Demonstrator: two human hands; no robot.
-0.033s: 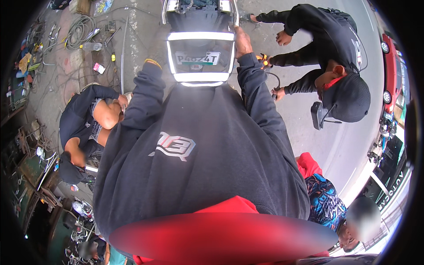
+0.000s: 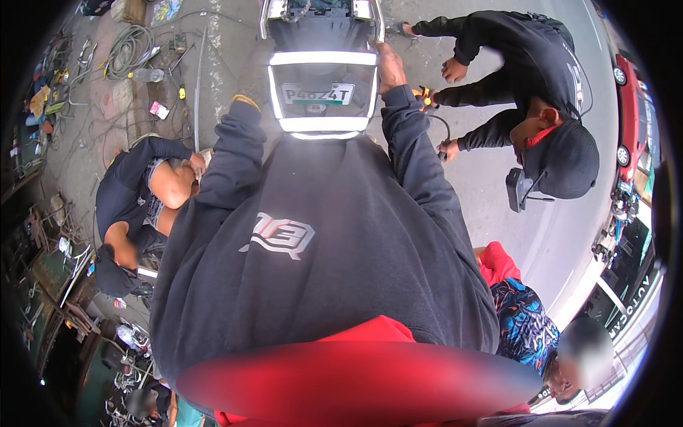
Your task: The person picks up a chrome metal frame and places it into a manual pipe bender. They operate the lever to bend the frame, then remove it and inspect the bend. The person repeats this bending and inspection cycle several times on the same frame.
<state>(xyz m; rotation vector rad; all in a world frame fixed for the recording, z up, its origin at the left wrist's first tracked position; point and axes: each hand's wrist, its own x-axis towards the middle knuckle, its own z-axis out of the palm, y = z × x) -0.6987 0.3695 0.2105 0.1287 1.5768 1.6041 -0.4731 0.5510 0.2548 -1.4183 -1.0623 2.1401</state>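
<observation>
Ahead of me stands the rear of a motorcycle, with a bright silver metal frame around a white licence plate. My right hand is closed on the frame's upper right side. My left hand is beside the frame's left edge, apart from it. It seems to wear a grey glove with a yellow cuff, and its fingers are too hazy to make out. To the right, a person in black and a dark cap holds a dark cable; a yellow-and-black object is by another dark-sleeved hand.
A crouching person works at my left. Coiled hose, a plastic bottle and cables lie on the ground there. Another person in a patterned shirt is behind my right side. A red car stands across the road.
The bare hand of the black-clad figure on the right has shifted slightly lower. The capped head has moved slightly right. My right hand stays on the frame.
</observation>
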